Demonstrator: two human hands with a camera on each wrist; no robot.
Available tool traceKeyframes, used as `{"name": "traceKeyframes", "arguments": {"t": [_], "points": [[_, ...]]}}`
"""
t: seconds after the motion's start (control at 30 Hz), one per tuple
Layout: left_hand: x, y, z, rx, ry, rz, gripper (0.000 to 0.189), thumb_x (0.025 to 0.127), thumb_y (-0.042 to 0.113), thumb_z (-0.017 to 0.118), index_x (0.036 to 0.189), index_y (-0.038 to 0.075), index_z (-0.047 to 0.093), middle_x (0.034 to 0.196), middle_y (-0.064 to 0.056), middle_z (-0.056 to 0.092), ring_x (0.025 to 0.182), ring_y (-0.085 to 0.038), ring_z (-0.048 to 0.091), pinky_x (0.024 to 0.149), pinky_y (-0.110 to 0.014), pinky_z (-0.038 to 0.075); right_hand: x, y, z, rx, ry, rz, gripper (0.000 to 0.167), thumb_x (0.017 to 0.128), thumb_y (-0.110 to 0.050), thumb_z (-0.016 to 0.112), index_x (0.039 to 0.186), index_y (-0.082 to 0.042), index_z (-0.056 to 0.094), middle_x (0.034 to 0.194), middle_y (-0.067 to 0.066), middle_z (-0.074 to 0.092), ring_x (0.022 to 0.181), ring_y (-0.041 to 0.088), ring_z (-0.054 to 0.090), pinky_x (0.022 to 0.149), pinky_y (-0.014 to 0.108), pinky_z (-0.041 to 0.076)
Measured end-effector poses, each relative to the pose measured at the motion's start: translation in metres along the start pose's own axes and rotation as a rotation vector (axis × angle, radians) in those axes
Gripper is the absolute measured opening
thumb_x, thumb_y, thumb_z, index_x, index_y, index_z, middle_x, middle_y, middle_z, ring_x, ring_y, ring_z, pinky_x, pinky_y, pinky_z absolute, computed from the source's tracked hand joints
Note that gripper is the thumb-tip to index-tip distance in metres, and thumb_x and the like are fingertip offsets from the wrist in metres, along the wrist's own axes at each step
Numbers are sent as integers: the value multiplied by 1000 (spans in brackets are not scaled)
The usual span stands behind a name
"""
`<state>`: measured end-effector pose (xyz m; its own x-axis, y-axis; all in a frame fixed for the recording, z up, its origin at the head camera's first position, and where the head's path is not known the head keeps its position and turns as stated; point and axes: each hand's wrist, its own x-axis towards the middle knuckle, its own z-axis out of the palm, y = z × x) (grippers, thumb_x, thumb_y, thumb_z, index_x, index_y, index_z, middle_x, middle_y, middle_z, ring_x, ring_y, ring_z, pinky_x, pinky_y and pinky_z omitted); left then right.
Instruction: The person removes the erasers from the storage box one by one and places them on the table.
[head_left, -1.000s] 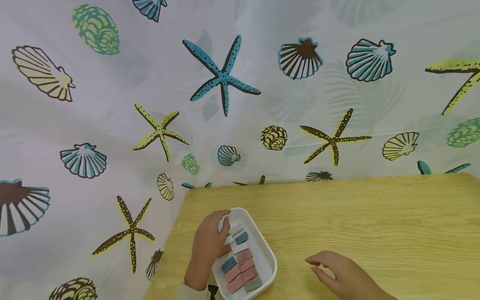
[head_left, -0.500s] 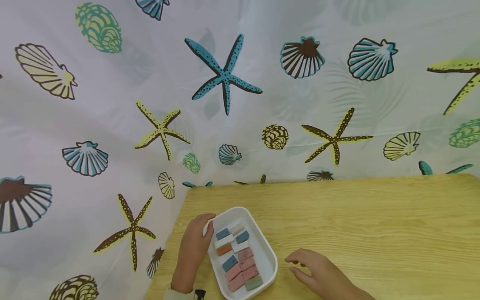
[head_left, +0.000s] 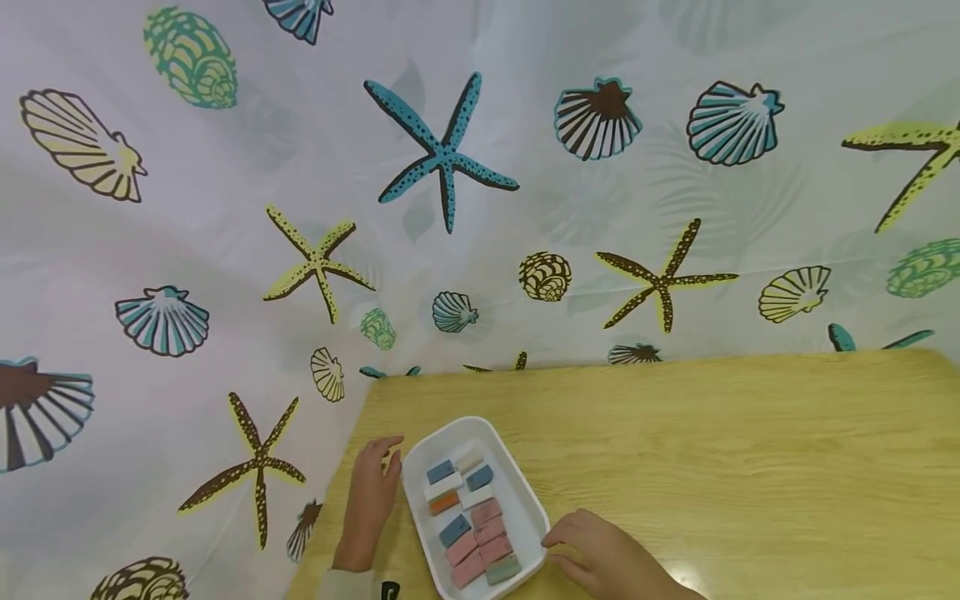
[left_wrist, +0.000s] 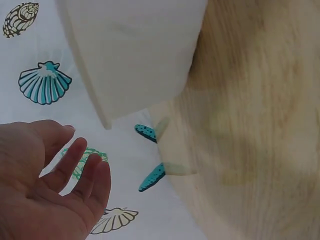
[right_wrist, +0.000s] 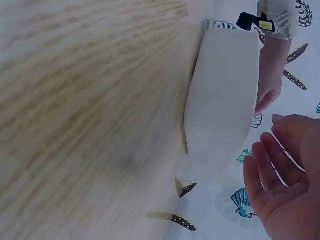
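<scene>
Loosely spread, the left hand (head_left: 371, 492) at nine o'clock and right hand (head_left: 598, 550) at four flank the white tray (head_left: 527, 515), which presumably keeps the rectangular blocks (head_left: 489, 531) together.

The right hand (right_wrist: 287, 182) shows at lower right, palm in view, fingers gently bent near the outer wall of a white tray (right_wrist: 222, 90) on the wood-grained counter (right_wrist: 90, 110). Beyond the tray are part of the left hand (right_wrist: 270, 91), a pale sleeve (right_wrist: 279, 17) and a white cloth (right_wrist: 212, 210) printed with shells.
</scene>
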<state>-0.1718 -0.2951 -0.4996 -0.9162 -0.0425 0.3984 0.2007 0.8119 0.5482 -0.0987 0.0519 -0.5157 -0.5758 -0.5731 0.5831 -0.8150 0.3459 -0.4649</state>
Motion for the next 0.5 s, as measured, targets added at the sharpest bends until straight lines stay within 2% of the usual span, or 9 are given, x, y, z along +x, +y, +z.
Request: {"name": "traceKeyframes", "arguments": {"t": [0.17,0.3,0.5], "points": [[-5,-15,6,-9,-12,-35,18,87,0,62,104,-1,66,100,-15,62,85,-27,59,70,-38,53,0,4,13,-52,-12,-141,27,72,-10,78,95,-13,64,96,-5,59,86,7,53,76,9,43],[-4,-19,11,-15,-24,-35,16,87,3,63,102,-1,67,99,-15,64,84,-26,62,70,-37,54,2,6,18,-79,10,-189,28,69,-8,79,93,-14,65,95,-7,59,86,6,52,75,9,43],[-1,-21,19,-25,-19,-16,16,86,2,64,102,-1,68,95,-12,66,80,-23,62,66,-33,53,8,7,22,-149,14,-250,18,72,-15,78,86,-17,68,88,-10,60,84,5,52,75,10,43]]}}
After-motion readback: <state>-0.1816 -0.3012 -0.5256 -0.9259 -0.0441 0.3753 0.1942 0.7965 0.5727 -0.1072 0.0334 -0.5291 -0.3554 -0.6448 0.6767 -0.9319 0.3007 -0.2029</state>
